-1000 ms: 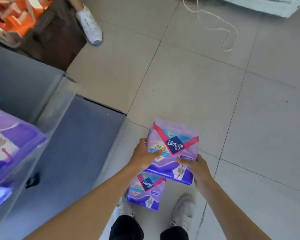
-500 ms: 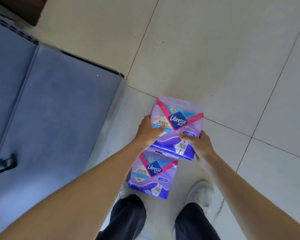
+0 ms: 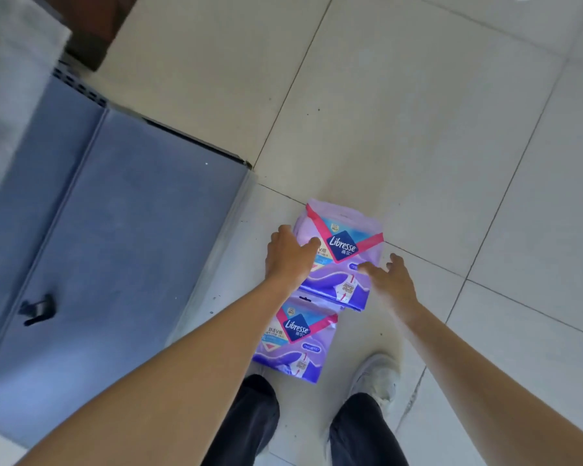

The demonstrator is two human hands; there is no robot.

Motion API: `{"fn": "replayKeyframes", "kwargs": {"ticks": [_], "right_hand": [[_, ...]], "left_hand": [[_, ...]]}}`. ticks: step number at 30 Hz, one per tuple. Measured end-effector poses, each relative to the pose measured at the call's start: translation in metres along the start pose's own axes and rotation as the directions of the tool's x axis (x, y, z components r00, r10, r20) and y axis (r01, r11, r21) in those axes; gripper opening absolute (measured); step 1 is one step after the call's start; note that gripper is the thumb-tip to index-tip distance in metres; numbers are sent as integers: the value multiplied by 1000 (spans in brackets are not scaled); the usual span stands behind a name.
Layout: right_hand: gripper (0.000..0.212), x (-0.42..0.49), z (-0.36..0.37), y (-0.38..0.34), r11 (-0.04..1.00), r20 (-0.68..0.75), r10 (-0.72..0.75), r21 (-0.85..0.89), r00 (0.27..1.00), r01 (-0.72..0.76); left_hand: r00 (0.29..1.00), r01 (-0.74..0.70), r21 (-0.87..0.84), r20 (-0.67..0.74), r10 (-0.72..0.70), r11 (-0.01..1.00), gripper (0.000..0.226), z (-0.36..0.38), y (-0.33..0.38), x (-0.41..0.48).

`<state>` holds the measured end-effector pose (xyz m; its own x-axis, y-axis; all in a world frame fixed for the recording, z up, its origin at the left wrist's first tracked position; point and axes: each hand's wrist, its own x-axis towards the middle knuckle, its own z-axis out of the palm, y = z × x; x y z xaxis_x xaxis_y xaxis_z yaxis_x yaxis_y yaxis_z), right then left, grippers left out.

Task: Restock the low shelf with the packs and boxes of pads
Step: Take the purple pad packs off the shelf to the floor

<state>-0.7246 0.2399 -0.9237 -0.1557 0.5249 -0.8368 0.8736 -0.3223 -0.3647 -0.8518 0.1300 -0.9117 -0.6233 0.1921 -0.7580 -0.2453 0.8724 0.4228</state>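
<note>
Starting at the far left with the grey-blue low shelf [image 3: 132,247], seen from above, flat, blurred along the upper edge. Bearing a small black clip [image 3: 36,309] near the left side. Backed at the top left corner by a dark brown box [image 3: 95,25], just beyond a perforated strip. Bordered on the right by pale floor tiles [image 3: 418,112] with dark grout lines.

Next to the right, the left hand [image 3: 290,257], stretched forward on a bare forearm. Gripping the left edge of the upper Libresse pack [image 3: 347,243], thumb laid across the purple front, fingers curled out of sight behind the edge. That pack just right of the shelf's front corner, over the tiles, label up; impossible to tell whether resting on the floor or lifted off it. Layered edges at the top, as of several packs together, too blurred to count.

Just below, a second Libresse pack [image 3: 295,341], flat on the tiles in front of the legs, top edge tucked under the bottom edge of the upper one.

Further right, the right hand [image 3: 389,280], fingers spread and fairly straight, thumb tip touching the lower right part of the upper pack, the other fingers past its right edge, wrapped round nothing. Below that, a white shoe [image 3: 376,376] and dark trouser legs [image 3: 360,428].
</note>
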Motion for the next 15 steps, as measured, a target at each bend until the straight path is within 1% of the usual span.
{"fn": "replayKeyframes", "kwargs": {"ticks": [2, 4, 7, 10, 12, 15], "right_hand": [[74, -29, -18, -20, 983, -14, -124, -142, 992, 120], [67, -58, -35, -46, 939, 15, -217, -271, 976, 213], [56, -100, -57, -96, 819, 89, -333, -467, 939, 335], [55, -141, -73, -147, 658, 182, -445, -597, 877, 459], [53, -173, -79, -181, 519, 270, -512, -660, 815, 544], [45, -228, -80, -225, 309, 382, -618, -685, 687, 660]], "left_hand": [[999, -39, -10, -7, 39, 999, 47, -19, 17, -22], [997, -82, -3, -8, 82, 997, 40, -40, 36, -46], [988, -150, -9, -19, 150, 989, 33, -79, 69, -87], [976, -217, -50, -45, 215, 975, 22, -118, 96, -127], [965, -255, -59, -85, 249, 965, 17, -147, 111, -155], [946, -303, -120, -156, 283, 945, 13, -189, 124, -193]]}}
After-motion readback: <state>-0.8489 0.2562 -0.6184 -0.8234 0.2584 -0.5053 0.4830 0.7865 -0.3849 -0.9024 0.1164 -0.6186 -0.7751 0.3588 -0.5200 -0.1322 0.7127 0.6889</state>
